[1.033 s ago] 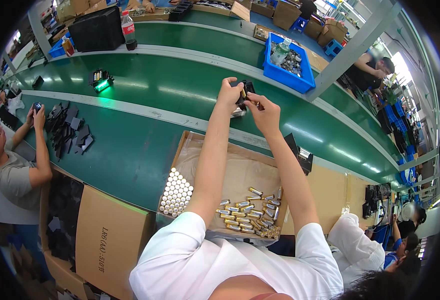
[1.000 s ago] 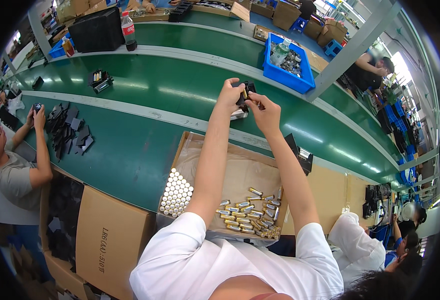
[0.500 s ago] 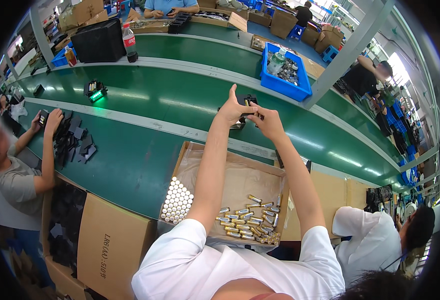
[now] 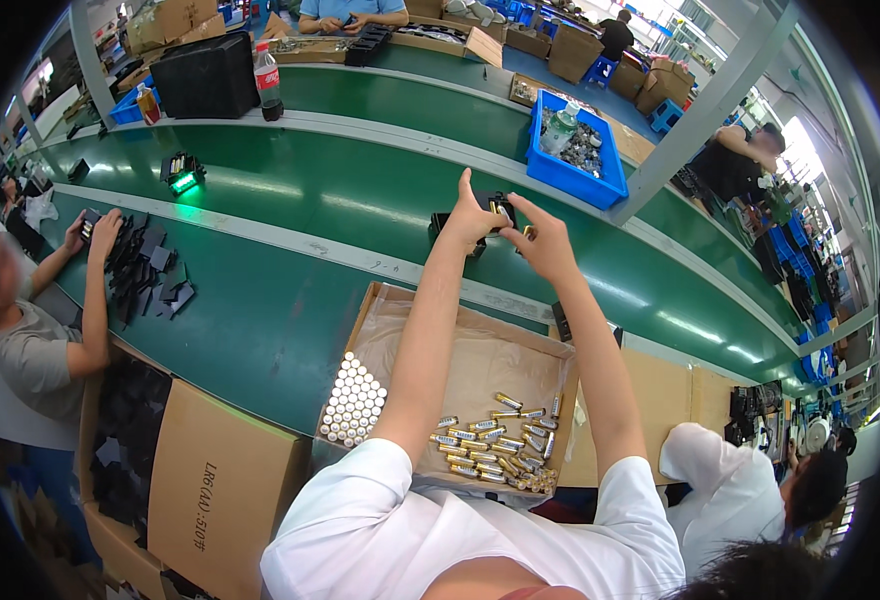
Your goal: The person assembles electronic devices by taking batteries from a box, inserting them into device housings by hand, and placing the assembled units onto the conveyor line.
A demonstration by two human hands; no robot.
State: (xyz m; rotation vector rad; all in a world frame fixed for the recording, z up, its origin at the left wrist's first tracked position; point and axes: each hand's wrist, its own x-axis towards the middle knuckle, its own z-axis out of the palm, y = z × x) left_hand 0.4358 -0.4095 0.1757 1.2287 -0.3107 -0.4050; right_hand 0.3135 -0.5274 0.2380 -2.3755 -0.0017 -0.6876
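Note:
Out over the green conveyor belt (image 4: 360,215), my left hand (image 4: 468,215) grips a black battery case (image 4: 501,203), its thumb pointing up. Gold-coloured batteries show in the case's open side. At its right side is my right hand (image 4: 548,245), fingers curled, with the gold end of a battery (image 4: 530,232) showing between them. More black casing shows behind my left hand, partly hidden. Below my forearms lies a shallow cardboard box (image 4: 505,365). White-ended batteries (image 4: 353,402) stand packed in its left corner, and loose gold-and-silver batteries (image 4: 495,440) lie scattered at its right.
A black case with a green light (image 4: 183,175) sits on the belt to the left. Beyond the rail is a blue bin (image 4: 580,185) of small parts. At left a co-worker (image 4: 40,310) handles a black case beside loose black pieces (image 4: 145,265); another person (image 4: 725,490) sits at right.
My right hand has drawn slightly away from the black battery case, and its fingers have spread a little. The case has turned slightly in my left hand. The co-worker's head at right has moved.

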